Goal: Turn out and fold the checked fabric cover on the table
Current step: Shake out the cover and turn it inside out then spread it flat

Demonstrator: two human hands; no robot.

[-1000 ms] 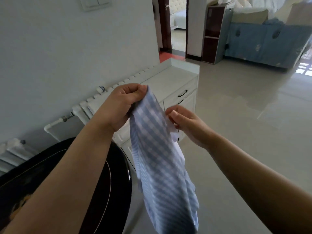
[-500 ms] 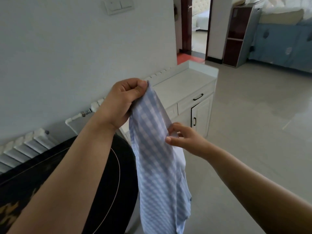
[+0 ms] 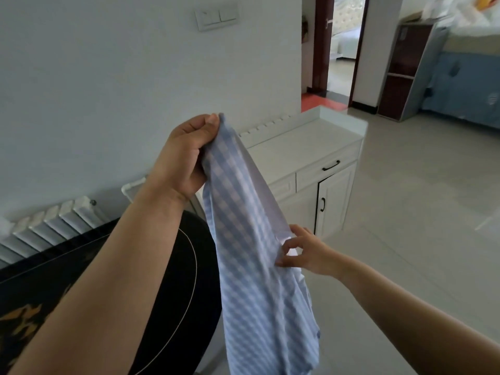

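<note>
Cover held up off the table, being sorted out for turning.

Below the left forearm sits the black table (image 3: pixel 173 280), with nothing on the part I can see. The left hand (image 3: pixel 186 155) is clenched on the top corner of the cover (image 3: pixel 251 266), which hangs straight down from that grip, beside the table edge and not on it. Lower and to the right of that hand, the right hand (image 3: pixel 303 250) pinches the cover's right edge between thumb and fingers. I judge this the turning-out step, folding not begun: the next move calls for finding the opening and drawing the inside through, then laying it flat on the table. Beyond the right hand stands a white cabinet (image 3: pixel 311 158), drawer shut and door looking slightly ajar; what it holds I can't tell.
</note>
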